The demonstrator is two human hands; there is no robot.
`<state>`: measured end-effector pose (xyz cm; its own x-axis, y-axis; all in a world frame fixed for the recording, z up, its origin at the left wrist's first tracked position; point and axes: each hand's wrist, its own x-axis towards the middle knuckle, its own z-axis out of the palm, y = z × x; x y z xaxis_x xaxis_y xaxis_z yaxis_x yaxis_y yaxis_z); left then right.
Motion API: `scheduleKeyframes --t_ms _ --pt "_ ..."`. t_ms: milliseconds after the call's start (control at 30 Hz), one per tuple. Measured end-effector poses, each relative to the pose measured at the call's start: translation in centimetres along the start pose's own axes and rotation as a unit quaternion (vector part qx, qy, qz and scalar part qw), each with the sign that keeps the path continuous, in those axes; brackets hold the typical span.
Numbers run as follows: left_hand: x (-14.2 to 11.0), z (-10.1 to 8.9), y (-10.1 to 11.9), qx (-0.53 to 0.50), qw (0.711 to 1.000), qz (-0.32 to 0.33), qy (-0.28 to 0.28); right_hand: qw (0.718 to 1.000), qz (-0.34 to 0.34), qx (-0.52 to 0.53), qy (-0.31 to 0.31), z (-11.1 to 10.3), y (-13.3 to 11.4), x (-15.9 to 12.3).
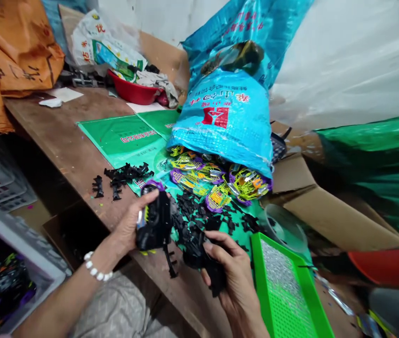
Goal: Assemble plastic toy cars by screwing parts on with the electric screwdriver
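The left hand (132,225) has its fingers wrapped around a black plastic piece (154,220) with purple and yellow showing at its top, held just above the table (65,141) edge. The right hand (231,272) grips a second black part (213,274); its fingers close over it, hiding most of its shape. Between them lies a heap of black scraps (199,216), probably trimmed plastic, though blurred. Behind, a blue sack (227,117) spills purple-and-yellow pieces (217,180). A green tray (284,291) is cut off below.
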<state>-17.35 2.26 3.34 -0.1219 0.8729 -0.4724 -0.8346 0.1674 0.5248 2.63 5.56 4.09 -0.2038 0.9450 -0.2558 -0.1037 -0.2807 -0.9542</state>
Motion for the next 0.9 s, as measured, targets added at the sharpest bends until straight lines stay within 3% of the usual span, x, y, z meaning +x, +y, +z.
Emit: scheduleKeyframes --t_ms 100,167,233,367,467,633,767,900 --pt "-1.7 -2.0 2.4 -0.039 0.995 0.058 0.074 0.981 -0.110 -0.158 -0.010 2.2 0.5 1.2" --pt "-2.7 -3.2 3.4 -0.056 0.986 0.089 0.132 0.931 -0.226 -0.283 -0.044 4.2 1.2 2.1" --pt "-3.6 -4.0 3.7 -0.059 0.980 0.095 0.164 0.882 -0.284 -0.362 -0.105 6.1 2.1 2.9" --pt "-4.6 -4.5 3.6 -0.074 0.975 0.080 0.195 0.821 -0.276 -0.443 -0.232 8.6 3.6 3.6" --pt "-4.8 -4.9 3.2 -0.085 0.975 0.070 0.195 0.795 -0.260 -0.472 -0.278 9.1 3.4 4.3" --pt "-5.4 -6.0 2.3 -0.065 0.985 0.044 0.151 0.814 -0.225 -0.445 -0.298 8.6 1.8 6.5" --pt "-5.9 -6.6 1.8 -0.050 0.989 0.036 0.134 0.864 -0.170 -0.383 -0.279 8.0 1.1 7.9" --pt "-5.8 -6.7 1.8 -0.096 0.984 0.001 0.147 0.922 -0.123 -0.298 -0.216 8.0 1.2 8.2"
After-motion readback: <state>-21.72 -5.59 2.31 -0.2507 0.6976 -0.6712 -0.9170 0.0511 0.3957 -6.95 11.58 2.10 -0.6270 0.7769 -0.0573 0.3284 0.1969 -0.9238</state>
